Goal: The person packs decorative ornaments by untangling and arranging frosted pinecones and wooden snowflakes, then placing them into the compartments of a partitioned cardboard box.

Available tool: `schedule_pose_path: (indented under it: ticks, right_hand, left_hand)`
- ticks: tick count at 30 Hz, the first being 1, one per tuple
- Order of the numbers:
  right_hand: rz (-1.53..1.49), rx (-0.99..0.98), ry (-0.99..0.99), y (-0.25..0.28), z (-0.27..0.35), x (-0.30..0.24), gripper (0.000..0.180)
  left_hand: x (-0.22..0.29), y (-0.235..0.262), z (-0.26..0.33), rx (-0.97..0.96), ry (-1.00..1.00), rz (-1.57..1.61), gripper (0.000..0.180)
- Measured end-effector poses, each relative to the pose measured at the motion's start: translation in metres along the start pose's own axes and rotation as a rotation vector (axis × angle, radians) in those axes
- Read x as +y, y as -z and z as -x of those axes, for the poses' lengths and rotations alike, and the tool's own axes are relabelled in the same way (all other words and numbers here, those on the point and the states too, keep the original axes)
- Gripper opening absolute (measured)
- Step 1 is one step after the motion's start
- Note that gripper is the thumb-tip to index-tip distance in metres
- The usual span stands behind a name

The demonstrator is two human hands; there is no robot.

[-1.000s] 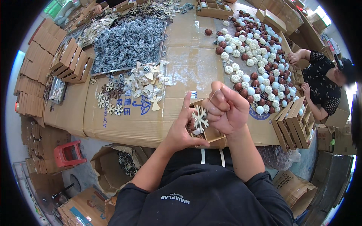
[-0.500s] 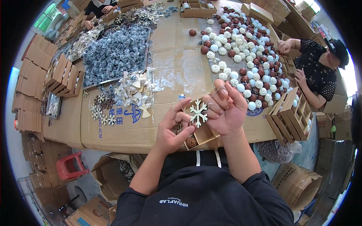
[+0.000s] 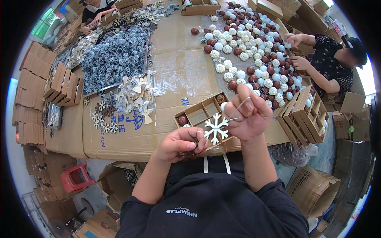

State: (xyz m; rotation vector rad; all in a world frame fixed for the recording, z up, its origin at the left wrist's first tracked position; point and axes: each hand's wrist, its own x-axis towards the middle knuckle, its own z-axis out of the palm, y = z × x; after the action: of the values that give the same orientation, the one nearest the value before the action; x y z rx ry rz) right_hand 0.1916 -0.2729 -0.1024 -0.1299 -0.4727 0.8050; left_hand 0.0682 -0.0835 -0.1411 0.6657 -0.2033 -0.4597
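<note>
The right hand (image 3: pixel 248 117) is closed around a thin white string (image 3: pixel 238 107), pinched between thumb and fingers, and from this string a white snowflake ornament (image 3: pixel 216 127) hangs just beside the hand. The left hand (image 3: pixel 180 143) is curled at the near edge of the table (image 3: pixel 178 67), its fingertips touching the lower left side of the snowflake — whether it pinches something small there, I cannot tell. Under both hands lies a flat cardboard box with compartments (image 3: pixel 200 115); one compartment at its left end holds a dark red ball (image 3: pixel 182 120), one at its far end a brown wicker ball (image 3: pixel 220 98).

On the table's left part sits a pile of pale wooden ornaments (image 3: pixel 135 95), and beside it some small snowflakes (image 3: pixel 104 119) lie flat. Further back is a tray of silver-grey ornaments (image 3: pixel 117 57). The right far part carries many white, red and pale blue balls (image 3: pixel 254 43). At the right edge stand empty divided boxes (image 3: pixel 303 113), and another person's hands (image 3: pixel 295 51) — in a dark sleeve — reach among the balls.
</note>
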Motion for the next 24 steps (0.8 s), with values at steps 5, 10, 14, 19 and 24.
schedule_pose_path:
  ticks: [5, 10, 14, 19, 24]
  right_hand:
    - [0.193, 0.041, 0.059, 0.001, 0.017, -0.013, 0.025]
    - [0.326, 0.111, 0.090, 0.004, 0.033, -0.021, 0.025]
    - [0.456, 0.264, 0.072, 0.000, 0.046, -0.022, 0.023]
    - [1.086, 0.551, -0.190, -0.002, 0.055, -0.021, 0.018]
    - [1.253, 0.473, -0.614, 0.001, 0.060, -0.016, 0.027]
  left_hand:
    - [0.006, -0.008, -0.001, 0.232, 0.037, -0.213, 0.024]
    - [-0.004, -0.001, 0.002, 0.212, -0.056, -0.257, 0.013]
    - [-0.005, -0.013, 0.009, 0.277, -0.060, -0.242, 0.008]
    - [-0.007, -0.011, 0.019, 0.421, -0.195, -0.367, 0.009]
    - [-0.007, -0.009, 0.022, 0.418, -0.191, -0.331, 0.009]
